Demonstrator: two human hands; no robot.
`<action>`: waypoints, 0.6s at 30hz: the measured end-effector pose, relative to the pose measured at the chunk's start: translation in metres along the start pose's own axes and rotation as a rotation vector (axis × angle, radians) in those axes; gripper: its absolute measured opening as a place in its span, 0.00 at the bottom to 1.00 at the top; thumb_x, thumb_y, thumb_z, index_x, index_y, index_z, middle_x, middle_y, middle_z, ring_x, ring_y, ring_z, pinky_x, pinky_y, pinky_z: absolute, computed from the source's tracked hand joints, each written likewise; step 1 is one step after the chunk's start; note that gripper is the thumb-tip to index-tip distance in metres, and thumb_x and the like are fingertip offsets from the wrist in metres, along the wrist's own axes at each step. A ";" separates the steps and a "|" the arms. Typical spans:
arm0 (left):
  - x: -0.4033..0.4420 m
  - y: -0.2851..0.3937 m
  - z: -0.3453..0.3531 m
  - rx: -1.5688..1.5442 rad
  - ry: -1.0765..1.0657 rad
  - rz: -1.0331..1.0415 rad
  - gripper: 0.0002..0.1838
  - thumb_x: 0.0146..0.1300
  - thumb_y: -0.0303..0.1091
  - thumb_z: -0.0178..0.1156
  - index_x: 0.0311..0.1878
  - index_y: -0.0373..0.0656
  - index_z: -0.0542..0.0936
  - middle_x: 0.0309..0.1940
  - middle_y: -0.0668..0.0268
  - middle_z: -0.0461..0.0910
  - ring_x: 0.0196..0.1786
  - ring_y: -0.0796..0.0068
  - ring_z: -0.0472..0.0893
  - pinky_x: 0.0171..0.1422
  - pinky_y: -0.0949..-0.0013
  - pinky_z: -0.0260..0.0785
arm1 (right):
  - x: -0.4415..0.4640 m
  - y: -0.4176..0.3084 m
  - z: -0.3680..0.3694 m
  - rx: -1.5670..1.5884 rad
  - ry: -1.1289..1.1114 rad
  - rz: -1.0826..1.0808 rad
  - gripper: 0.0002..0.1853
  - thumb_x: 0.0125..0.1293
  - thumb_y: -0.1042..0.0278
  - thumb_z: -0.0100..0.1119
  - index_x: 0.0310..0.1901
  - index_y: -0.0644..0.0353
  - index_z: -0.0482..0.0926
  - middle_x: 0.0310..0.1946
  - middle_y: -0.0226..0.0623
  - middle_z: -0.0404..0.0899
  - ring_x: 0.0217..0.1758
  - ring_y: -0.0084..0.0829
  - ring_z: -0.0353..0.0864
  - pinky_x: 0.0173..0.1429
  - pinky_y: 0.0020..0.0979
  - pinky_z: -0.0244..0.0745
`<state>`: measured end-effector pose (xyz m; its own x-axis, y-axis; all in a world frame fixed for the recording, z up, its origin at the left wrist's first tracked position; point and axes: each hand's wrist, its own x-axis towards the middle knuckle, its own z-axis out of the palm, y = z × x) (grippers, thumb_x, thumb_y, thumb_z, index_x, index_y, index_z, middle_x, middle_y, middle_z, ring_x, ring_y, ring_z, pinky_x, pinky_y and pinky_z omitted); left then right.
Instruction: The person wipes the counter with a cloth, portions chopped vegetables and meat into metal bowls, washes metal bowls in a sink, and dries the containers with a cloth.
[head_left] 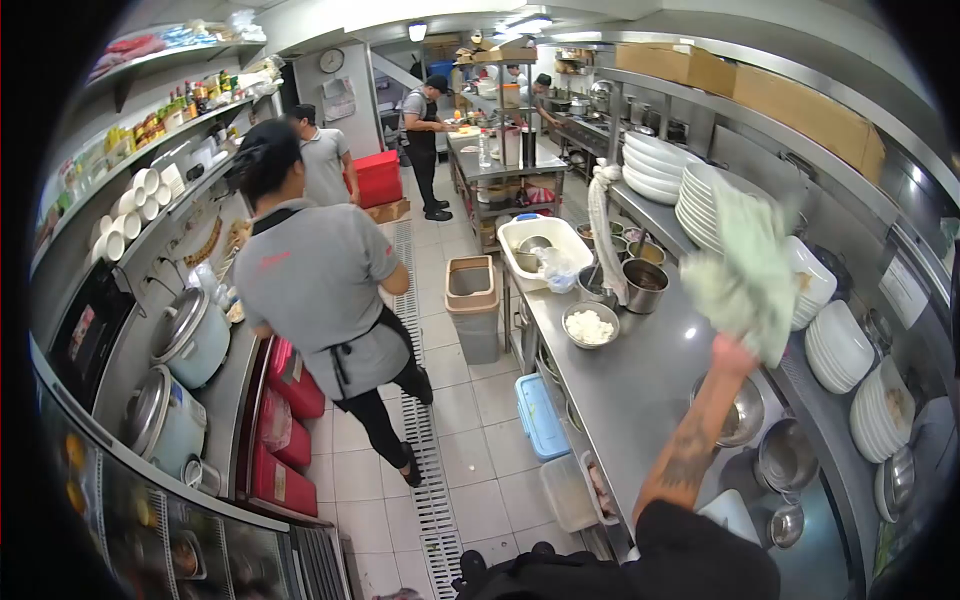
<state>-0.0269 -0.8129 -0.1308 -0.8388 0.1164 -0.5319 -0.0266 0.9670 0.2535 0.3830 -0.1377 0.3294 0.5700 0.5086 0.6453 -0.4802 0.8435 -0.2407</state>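
Observation:
My right hand reaches up over the steel counter, its fingers closed on a pale green cloth that is smeared by motion. The cloth hangs in front of the wall shelf and hides part of the stacked white plates. Below my forearm, a steel bowl rests on the counter, partly covered by the arm. Farther along stand a metal bowl of white chunks and a steel pot. My left hand does not appear.
The steel counter runs along my right, with more steel bowls near me. A bin stands in the aisle beside a floor drain. One co-worker is close on the left; others are farther back. Rice cookers line the left counter.

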 end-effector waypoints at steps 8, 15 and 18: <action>0.010 0.158 -0.064 -0.637 -0.235 0.440 0.44 0.50 0.43 0.69 0.70 0.48 0.61 0.59 0.50 0.69 0.61 0.57 0.70 0.61 0.60 0.67 | -0.154 -0.040 0.035 0.686 -0.009 1.078 0.25 0.67 0.55 0.48 0.60 0.64 0.71 0.57 0.47 0.75 0.60 0.45 0.74 0.64 0.46 0.71; -0.096 0.334 -0.148 -1.443 -0.989 0.531 0.37 0.62 0.51 0.54 0.73 0.54 0.58 0.65 0.58 0.67 0.63 0.53 0.71 0.63 0.48 0.69 | -0.216 -0.105 0.096 0.168 -0.822 1.272 0.23 0.57 0.70 0.64 0.53 0.72 0.76 0.52 0.44 0.79 0.56 0.34 0.78 0.62 0.34 0.72; -0.128 0.380 -0.153 -1.441 -1.223 0.646 0.30 0.67 0.53 0.47 0.68 0.47 0.66 0.62 0.60 0.71 0.64 0.61 0.72 0.66 0.55 0.67 | -0.266 -0.105 0.126 -0.032 -1.280 1.159 0.11 0.60 0.73 0.63 0.43 0.67 0.78 0.34 0.40 0.78 0.42 0.26 0.78 0.46 0.32 0.71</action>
<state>-0.0129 -0.4951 0.1572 -0.1708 0.9777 -0.1222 -0.7892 -0.0615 0.6110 0.1978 -0.3838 0.2747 -0.8926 0.3701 0.2573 -0.2038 0.1776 -0.9628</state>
